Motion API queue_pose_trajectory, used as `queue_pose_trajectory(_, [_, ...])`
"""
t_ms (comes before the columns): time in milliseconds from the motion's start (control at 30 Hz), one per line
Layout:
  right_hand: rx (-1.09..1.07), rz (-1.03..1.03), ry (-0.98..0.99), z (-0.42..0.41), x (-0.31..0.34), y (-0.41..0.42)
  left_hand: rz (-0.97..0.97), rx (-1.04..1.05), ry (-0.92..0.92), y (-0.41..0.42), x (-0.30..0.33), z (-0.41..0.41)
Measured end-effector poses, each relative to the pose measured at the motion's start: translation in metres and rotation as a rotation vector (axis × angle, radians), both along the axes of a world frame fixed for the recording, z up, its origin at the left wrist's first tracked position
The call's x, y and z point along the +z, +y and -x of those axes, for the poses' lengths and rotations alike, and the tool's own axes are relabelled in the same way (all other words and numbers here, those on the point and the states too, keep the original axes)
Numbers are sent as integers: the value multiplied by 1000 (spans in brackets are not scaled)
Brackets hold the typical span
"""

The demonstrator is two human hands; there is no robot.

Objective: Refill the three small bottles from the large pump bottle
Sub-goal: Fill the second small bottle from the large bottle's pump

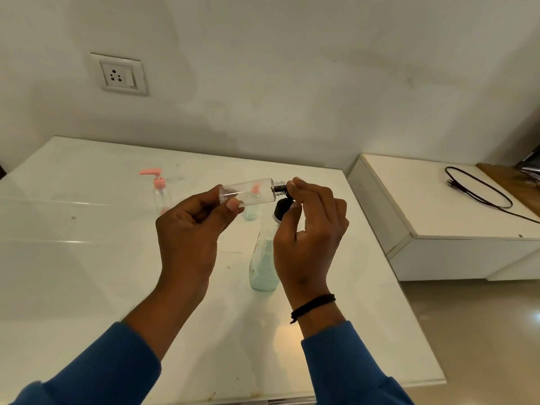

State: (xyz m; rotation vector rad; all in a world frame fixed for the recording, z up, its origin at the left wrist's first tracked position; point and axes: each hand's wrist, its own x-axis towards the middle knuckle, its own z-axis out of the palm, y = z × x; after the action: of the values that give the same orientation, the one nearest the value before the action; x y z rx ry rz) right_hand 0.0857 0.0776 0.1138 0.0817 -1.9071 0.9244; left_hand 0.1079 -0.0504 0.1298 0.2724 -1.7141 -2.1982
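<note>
Head view: left hand [193, 226] grips a small clear bottle [248, 194] by its base, held sideways above the table [87, 258], neck pointing right. Right hand [306, 229] pinches at the bottle's threaded neck with thumb and fingertips; can't tell if it holds a cap. Large bottle [264, 264] with pale green liquid and a dark top stands on the table just under the right hand. Pink-pump small bottle [159, 191] stands further back left. Another small bottle [251, 211] sits behind the held one, partly hidden. Black cable [479, 191] lies on the side counter.
</note>
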Motion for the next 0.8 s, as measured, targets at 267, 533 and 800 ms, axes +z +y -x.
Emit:
queue_pose_trajectory(267, [6, 15, 16, 0, -6, 4, -20, -10, -3, 0, -2, 0])
queue_pose_trajectory(533, [34, 48, 23, 0, 1, 3, 2, -15, 21, 0, -1, 0])
queue_pose_trajectory(800, [50, 63, 23, 1, 2, 3, 11, -9, 1, 0, 0, -1])
